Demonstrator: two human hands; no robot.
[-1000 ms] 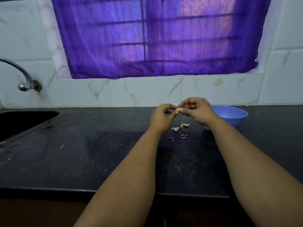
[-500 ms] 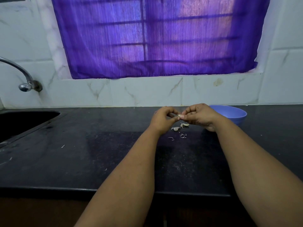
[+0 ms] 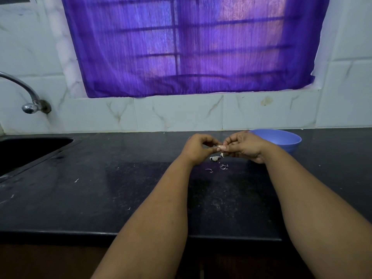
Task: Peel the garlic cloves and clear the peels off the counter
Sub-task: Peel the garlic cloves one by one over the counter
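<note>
L hand [image 3: 198, 147] + R hand [image 3: 244, 147], fingers pinched

Colours, kitchen counter

You face a black speckled counter [image 3: 84, 190], blue bowl [image 3: 281, 138] at its far edge, pale garlic peels [image 3: 215, 158], white grey-veined tiles [image 3: 177, 113], purple curtain [image 3: 191, 47], chrome tap [image 3: 30, 106].

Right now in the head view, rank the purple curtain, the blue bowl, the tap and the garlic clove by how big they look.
1. purple curtain
2. blue bowl
3. tap, close to the bowl, unsure
4. garlic clove, pinched between left hand and right hand
</note>
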